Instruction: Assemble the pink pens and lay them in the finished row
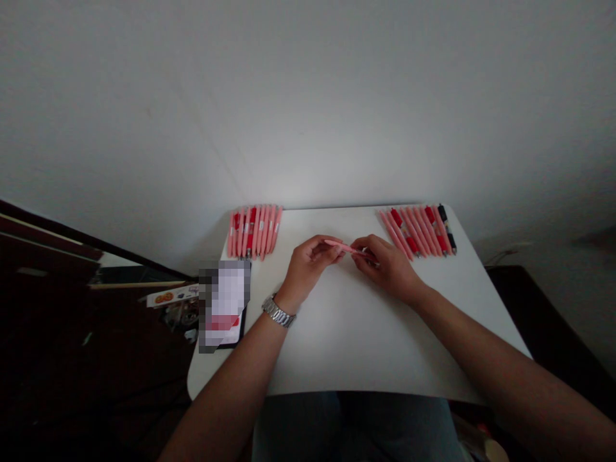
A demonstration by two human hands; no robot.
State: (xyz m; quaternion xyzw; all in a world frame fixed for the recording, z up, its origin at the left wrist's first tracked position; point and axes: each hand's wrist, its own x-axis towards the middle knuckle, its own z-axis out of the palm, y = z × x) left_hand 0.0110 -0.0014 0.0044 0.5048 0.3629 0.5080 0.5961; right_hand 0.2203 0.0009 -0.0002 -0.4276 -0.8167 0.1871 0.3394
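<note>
Over the middle of the white table (337, 346), a pink pen (339, 246) lies almost level between my two hands. My left hand (312, 260) pinches its left part between thumb and fingers. The fingers of my right hand (382, 264) are closed around the pen's other end, which they partly hide. At the back left is a row of pens (255, 231), mostly pink with some red, several bearing white labels. A second row of pens (418, 231) lies slanted at the back right, pink and red, with a black pen (447, 229) at its right end.
A tablet or phone (231, 301), partly blurred out, rests along the table's left edge. A wall (308, 115) rises behind the table. Assorted items (180, 308) lie below to the left, and a dark surface (543, 308) stands at the right.
</note>
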